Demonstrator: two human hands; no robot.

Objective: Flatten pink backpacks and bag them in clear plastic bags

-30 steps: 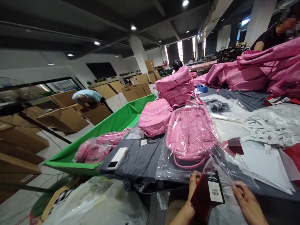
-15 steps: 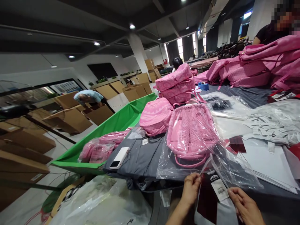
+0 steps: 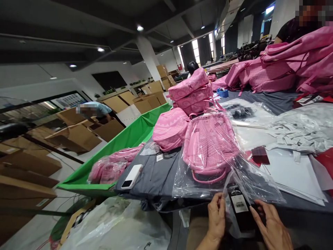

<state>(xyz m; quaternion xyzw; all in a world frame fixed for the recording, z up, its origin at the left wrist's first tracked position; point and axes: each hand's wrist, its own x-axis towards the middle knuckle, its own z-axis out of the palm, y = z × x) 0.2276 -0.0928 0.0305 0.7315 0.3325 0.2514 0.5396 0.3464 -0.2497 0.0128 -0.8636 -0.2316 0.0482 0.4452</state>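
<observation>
Locate the black tag (image 3: 243, 217), with white label (image 3: 239, 203), between both hands, just off the front edge of the bench (image 3: 163, 177). Left hand (image 3: 217, 213): thumb and fingertips pinched on the left edge of the clear film (image 3: 235, 231) around the tag. Right hand (image 3: 273, 220): fingertips at the tag's right edge; firm grip or light touch, cannot tell. Just beyond: pink backpack (image 3: 210, 146) inside a clear bag (image 3: 187, 184), lying on the bench.

Possible faults: dropping of the tag below the bench edge, from a slack right-side hold; creasing or tearing of the film, from uneven pull; dragging of the clear bag, from film catching on film.

Adjacent on the left: second backpack (image 3: 170, 128), white phone (image 3: 132, 176), green bin (image 3: 140, 133) with bagged pink goods (image 3: 111, 168). On the right: white sheets (image 3: 296, 180), dark red card (image 3: 261, 156), white strips (image 3: 293, 133). Behind: backpack stack (image 3: 191, 92), likely limiting rearward space.
</observation>
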